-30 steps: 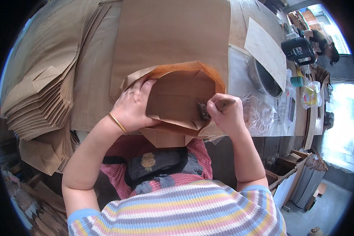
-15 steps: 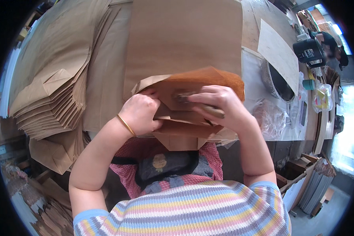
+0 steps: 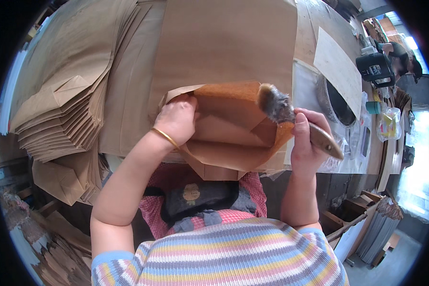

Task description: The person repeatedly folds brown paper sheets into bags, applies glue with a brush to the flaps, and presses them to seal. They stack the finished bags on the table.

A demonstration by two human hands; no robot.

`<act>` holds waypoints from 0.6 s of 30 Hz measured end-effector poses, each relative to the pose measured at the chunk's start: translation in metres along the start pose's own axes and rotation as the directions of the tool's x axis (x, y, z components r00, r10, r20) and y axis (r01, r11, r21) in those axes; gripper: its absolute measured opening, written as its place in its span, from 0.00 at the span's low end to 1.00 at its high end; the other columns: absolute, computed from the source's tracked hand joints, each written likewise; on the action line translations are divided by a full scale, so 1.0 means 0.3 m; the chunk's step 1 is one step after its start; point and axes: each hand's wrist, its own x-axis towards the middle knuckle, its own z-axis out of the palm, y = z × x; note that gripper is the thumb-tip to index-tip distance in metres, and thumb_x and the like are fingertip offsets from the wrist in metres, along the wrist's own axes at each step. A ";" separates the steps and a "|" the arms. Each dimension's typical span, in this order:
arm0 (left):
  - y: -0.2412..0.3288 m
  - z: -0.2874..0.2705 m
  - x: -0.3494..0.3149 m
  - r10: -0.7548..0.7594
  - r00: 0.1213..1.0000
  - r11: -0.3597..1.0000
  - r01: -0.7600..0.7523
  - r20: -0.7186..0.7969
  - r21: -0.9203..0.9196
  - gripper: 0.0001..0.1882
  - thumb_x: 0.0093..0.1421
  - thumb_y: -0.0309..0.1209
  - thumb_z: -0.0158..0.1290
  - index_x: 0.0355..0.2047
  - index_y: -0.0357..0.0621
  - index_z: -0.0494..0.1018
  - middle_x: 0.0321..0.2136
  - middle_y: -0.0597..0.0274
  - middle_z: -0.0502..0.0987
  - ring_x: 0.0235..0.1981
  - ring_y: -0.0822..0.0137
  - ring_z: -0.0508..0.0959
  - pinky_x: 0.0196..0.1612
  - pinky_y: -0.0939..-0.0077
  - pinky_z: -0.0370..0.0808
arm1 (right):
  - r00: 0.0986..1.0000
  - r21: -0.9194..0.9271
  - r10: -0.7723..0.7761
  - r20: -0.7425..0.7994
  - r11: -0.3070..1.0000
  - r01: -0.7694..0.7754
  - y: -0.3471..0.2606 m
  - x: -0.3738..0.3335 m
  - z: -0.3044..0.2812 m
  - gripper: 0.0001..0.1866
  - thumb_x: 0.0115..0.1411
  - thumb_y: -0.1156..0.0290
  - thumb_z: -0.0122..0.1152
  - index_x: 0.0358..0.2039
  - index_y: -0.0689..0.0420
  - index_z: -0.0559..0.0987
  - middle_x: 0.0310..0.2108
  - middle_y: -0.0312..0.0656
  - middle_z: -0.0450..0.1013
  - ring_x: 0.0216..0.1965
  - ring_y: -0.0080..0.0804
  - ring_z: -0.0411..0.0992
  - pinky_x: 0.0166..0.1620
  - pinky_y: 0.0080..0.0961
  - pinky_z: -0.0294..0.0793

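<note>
In front of me lies a large brown paper bag (image 3: 224, 43), its near end spread apart so the folded inside shows. My left hand (image 3: 178, 119), with a gold bangle on the wrist, is closed on the left edge of that opening; its fingertips are partly hidden inside. My right hand (image 3: 310, 138) is wrapped round the wooden handle of a brush (image 3: 277, 107). The brush's bristles point up and left, over the right edge of the bag's opening. Part of the right edge lies against or just behind my right hand; I cannot tell which.
A fanned stack of brown paper bags (image 3: 57, 128) rises at the left. A dark bowl-like container (image 3: 341, 102) sits at the right, partly under a pale board (image 3: 336, 66). Behind it are clear plastic, a teal cup (image 3: 372, 107) and a black case (image 3: 376, 69). Another person (image 3: 400, 57) is at far right.
My right hand has drawn the brush out of the bag's opening, rightward and up. The opening now gapes wider. My left hand has shifted slightly, still gripping the left edge.
</note>
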 end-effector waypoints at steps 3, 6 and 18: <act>-0.052 -0.093 -0.017 0.205 0.951 0.944 -0.130 0.230 -0.304 0.18 0.52 0.36 0.60 0.39 0.37 0.75 0.43 0.43 0.75 0.44 0.45 0.75 0.50 0.61 0.72 | 0.987 -0.001 0.009 0.159 1.000 -0.009 -0.002 0.010 0.007 0.03 0.58 0.78 0.60 0.32 0.64 0.79 0.26 0.37 0.77 0.28 0.17 0.71 0.32 0.15 0.70; -0.038 -0.156 -0.070 0.371 0.905 0.908 -0.307 0.208 -0.286 0.28 0.42 0.37 0.67 0.42 0.36 0.73 0.43 0.44 0.74 0.46 0.45 0.73 0.52 0.62 0.71 | 0.974 -0.034 0.032 0.222 0.999 -0.025 0.031 -0.003 -0.005 0.03 0.57 0.78 0.60 0.31 0.64 0.79 0.25 0.36 0.76 0.27 0.16 0.70 0.31 0.14 0.69; 0.012 -0.121 -0.074 0.342 0.910 0.930 -0.363 0.232 0.052 0.21 0.35 0.28 0.60 0.33 0.35 0.71 0.42 0.44 0.71 0.47 0.46 0.72 0.51 0.60 0.72 | 0.804 0.049 -0.324 0.499 0.937 0.346 0.001 0.048 -0.088 0.08 0.52 0.77 0.65 0.35 0.63 0.81 0.25 0.41 0.77 0.24 0.27 0.74 0.30 0.20 0.72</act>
